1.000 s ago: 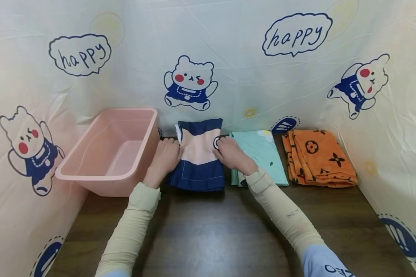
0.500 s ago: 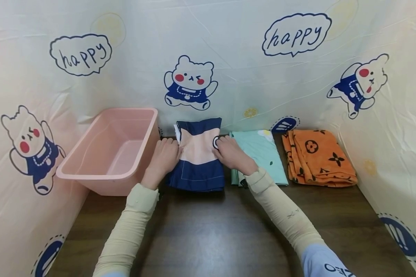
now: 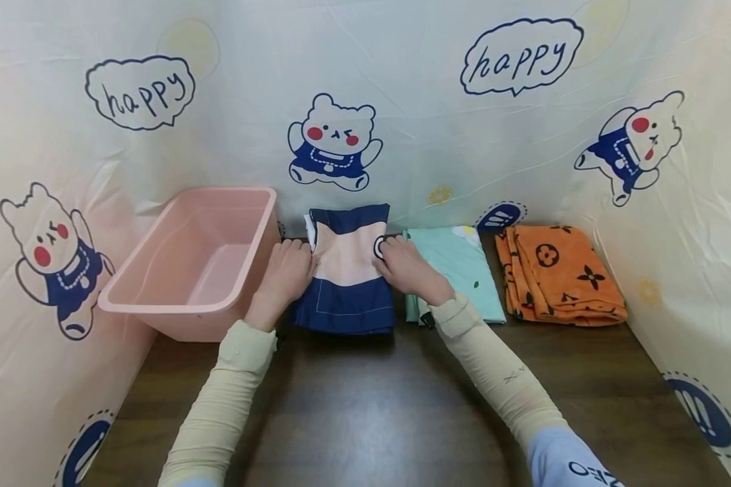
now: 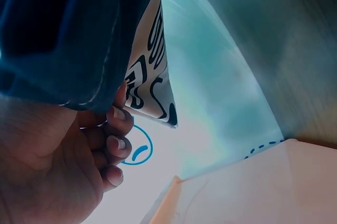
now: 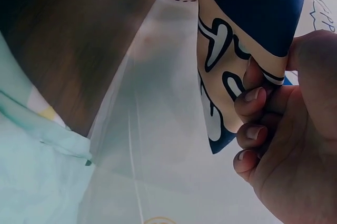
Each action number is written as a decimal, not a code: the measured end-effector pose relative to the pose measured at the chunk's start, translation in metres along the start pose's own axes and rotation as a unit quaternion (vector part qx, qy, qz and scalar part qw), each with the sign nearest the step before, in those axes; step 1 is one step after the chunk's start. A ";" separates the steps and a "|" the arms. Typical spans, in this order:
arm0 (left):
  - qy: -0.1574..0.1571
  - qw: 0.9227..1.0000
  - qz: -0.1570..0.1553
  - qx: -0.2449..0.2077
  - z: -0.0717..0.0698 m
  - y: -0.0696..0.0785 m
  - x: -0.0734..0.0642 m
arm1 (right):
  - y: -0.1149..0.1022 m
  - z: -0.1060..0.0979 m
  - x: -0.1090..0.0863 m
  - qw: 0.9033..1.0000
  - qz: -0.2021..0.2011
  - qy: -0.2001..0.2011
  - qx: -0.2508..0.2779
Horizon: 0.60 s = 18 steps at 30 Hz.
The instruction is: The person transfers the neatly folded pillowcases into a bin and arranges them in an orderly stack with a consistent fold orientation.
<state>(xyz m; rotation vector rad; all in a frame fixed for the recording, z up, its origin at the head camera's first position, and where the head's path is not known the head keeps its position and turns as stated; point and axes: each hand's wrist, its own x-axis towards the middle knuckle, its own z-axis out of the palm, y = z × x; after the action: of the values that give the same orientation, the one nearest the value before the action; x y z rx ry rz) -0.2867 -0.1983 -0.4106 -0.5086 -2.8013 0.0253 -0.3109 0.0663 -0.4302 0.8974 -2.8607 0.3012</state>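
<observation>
A folded navy-and-pale-pink cloth (image 3: 348,257) is stretched between my two hands, in the middle of the head view. My left hand (image 3: 283,274) pinches its left edge, fingers curled. At the opposite edge my right hand (image 3: 413,270) pinches it by a white, dark-outlined print. In the left wrist view, the navy fold of the cloth (image 4: 68,34) hides the thumb, and a printed underside hangs beyond. The right wrist view shows black-and-white lettering on the cloth (image 5: 216,66), its fold caught between my thumb and curled fingers.
A pink plastic basin (image 3: 183,310) stands close to my left hand. Under and beyond my right wrist lies a folded mint-green cloth (image 3: 463,267). A folded orange cloth (image 3: 560,277) sits at the right. Printed curtain (image 3: 426,155) closes off the back and sides of the dark wooden table (image 3: 353,406).
My left hand has shifted very slightly left, along with the left edge of the navy-and-pink cloth. The right hand keeps its hold in nearly the same place.
</observation>
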 end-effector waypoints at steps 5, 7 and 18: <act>0.003 1.000 0.000 -0.003 -0.005 0.000 -0.002 | -0.004 -0.005 0.000 1.000 -0.004 -0.001 0.003; 0.001 1.000 -0.001 -0.004 -0.007 0.000 -0.003 | -0.006 -0.008 0.000 1.000 -0.005 -0.001 0.002; -0.002 1.000 -0.002 -0.004 -0.017 -0.001 -0.003 | -0.016 -0.022 -0.001 1.000 0.007 -0.006 -0.005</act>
<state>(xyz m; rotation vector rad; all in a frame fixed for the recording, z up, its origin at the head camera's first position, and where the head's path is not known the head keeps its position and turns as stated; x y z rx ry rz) -0.2793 -0.2011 -0.3946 -0.5065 -2.8070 0.0137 -0.2996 0.0588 -0.4068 0.8805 -2.8793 0.2848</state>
